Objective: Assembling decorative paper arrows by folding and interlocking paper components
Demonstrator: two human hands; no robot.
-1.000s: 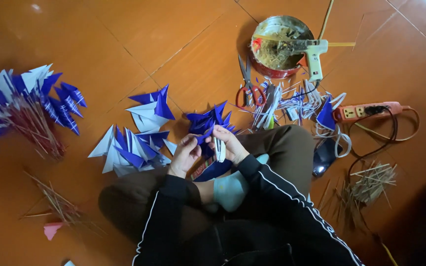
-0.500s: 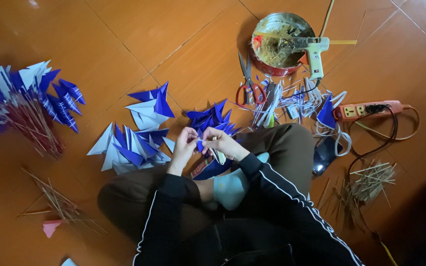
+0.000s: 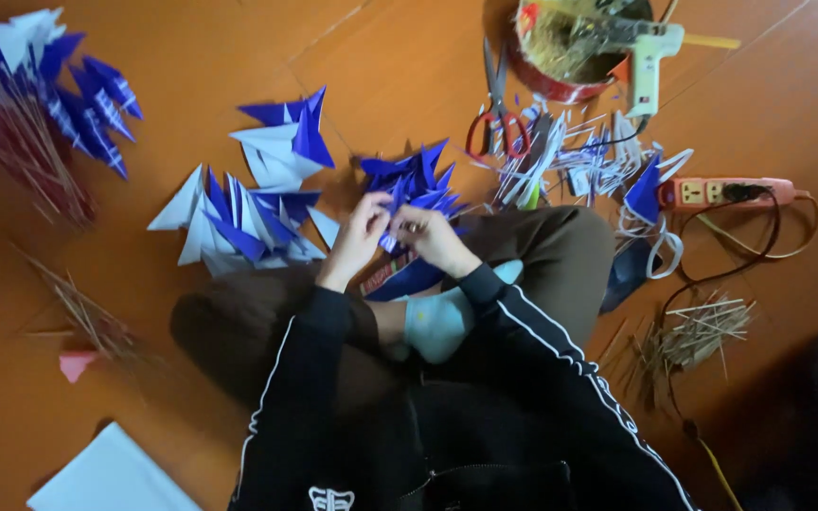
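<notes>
I sit cross-legged on an orange tiled floor. My left hand point(image 3: 356, 238) and my right hand point(image 3: 432, 237) meet in front of my knees, both pinching a small blue and white folded paper piece point(image 3: 390, 238). Just beyond my fingers lies a heap of blue folded paper triangles point(image 3: 416, 178). To the left of it spreads a pile of blue and white paper triangles point(image 3: 239, 222). A pale blue sock point(image 3: 437, 322) shows below my hands.
Paper flags on thin sticks point(image 3: 35, 104) lie far left. Red-handled scissors point(image 3: 496, 123), a glue gun point(image 3: 650, 61) across a red bowl point(image 3: 560, 80), paper scraps point(image 3: 579, 161), a power strip point(image 3: 726, 192) and loose sticks point(image 3: 698, 331) sit right. A white sheet point(image 3: 115, 473) lies near left.
The camera has come closer and tilted. My hands have drawn together over the small paper piece, and the white strip that my right hand held a second ago is out of sight.
</notes>
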